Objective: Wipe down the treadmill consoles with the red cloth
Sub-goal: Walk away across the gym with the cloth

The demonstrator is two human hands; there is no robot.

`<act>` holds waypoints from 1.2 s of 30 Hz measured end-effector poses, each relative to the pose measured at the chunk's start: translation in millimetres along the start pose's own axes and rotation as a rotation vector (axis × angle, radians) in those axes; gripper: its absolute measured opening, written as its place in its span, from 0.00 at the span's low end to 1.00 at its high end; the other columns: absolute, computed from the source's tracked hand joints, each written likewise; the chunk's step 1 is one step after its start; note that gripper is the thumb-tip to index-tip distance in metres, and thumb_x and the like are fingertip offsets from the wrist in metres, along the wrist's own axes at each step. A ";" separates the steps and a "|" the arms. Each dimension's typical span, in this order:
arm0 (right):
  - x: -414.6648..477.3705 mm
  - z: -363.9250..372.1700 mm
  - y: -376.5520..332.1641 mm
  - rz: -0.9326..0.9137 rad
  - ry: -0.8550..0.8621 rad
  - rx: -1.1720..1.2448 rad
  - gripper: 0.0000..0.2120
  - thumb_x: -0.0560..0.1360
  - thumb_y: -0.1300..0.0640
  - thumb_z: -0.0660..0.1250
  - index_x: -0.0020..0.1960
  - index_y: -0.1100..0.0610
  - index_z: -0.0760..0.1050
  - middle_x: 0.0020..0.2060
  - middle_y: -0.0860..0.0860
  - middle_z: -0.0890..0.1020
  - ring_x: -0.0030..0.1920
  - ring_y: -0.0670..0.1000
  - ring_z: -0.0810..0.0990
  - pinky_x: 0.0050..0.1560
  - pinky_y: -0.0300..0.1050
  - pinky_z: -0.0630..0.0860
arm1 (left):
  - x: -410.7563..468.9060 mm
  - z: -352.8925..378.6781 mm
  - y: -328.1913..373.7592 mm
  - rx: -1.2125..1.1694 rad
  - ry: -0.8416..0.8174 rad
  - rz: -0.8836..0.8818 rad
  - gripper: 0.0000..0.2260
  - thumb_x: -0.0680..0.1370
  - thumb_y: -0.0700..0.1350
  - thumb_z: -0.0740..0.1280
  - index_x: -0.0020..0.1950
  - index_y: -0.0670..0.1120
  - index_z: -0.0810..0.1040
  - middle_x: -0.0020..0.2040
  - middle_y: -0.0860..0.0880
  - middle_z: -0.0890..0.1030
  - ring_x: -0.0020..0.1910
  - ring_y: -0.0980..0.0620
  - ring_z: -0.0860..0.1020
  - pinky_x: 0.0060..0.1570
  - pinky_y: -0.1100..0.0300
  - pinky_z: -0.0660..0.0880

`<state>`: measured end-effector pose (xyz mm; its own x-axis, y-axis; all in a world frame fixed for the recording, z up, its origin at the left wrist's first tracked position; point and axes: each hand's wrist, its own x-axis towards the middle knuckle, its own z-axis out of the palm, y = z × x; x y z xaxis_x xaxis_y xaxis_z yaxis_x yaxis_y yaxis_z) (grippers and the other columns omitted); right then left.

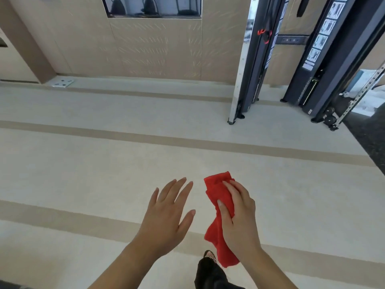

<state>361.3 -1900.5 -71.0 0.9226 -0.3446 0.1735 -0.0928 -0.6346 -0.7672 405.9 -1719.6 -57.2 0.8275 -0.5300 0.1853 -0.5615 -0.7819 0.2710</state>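
This is a gym. Well beyond the fingers (178, 188) and to their right stand two dark cable-machine columns (337, 59) bearing exercise-diagram stickers (320, 41) and a weight stack (309, 91). Far ahead of the fingers, a glossy wall panel (154, 6) reflects exercise machines.

red cloth (215, 189) partly behind right hand (239, 222), machines (333, 59) cropped

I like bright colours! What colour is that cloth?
Plain red; the head view shows the cloth held by the right hand.
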 end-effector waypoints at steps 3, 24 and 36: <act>94.6 53.8 54.9 -0.038 0.012 0.022 0.19 0.79 0.54 0.57 0.69 0.46 0.64 0.68 0.39 0.62 0.64 0.45 0.62 0.64 0.38 0.62 | 96.6 66.8 -44.6 0.033 0.047 0.006 0.25 0.79 0.58 0.50 0.74 0.51 0.61 0.73 0.50 0.65 0.71 0.48 0.64 0.65 0.44 0.61; 631.7 289.9 46.2 -0.088 -0.105 0.029 0.18 0.78 0.48 0.55 0.67 0.40 0.61 0.67 0.38 0.63 0.63 0.43 0.63 0.63 0.39 0.64 | 576.1 99.3 -367.7 -0.002 -0.019 -0.156 0.27 0.77 0.61 0.46 0.72 0.51 0.65 0.71 0.51 0.67 0.70 0.49 0.65 0.66 0.40 0.63; 934.7 418.7 43.7 -0.081 -0.083 0.075 0.20 0.76 0.45 0.54 0.67 0.42 0.64 0.66 0.38 0.64 0.60 0.45 0.66 0.57 0.29 0.62 | 840.4 125.6 -546.9 -0.043 -0.080 -0.188 0.26 0.78 0.61 0.47 0.73 0.53 0.64 0.72 0.53 0.66 0.71 0.51 0.63 0.67 0.43 0.60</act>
<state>1376.4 -1960.7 -201.0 0.9539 -0.2342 0.1876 0.0087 -0.6034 -0.7974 1408.5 -1778.6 -168.3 0.9144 -0.4015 0.0527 -0.3950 -0.8558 0.3339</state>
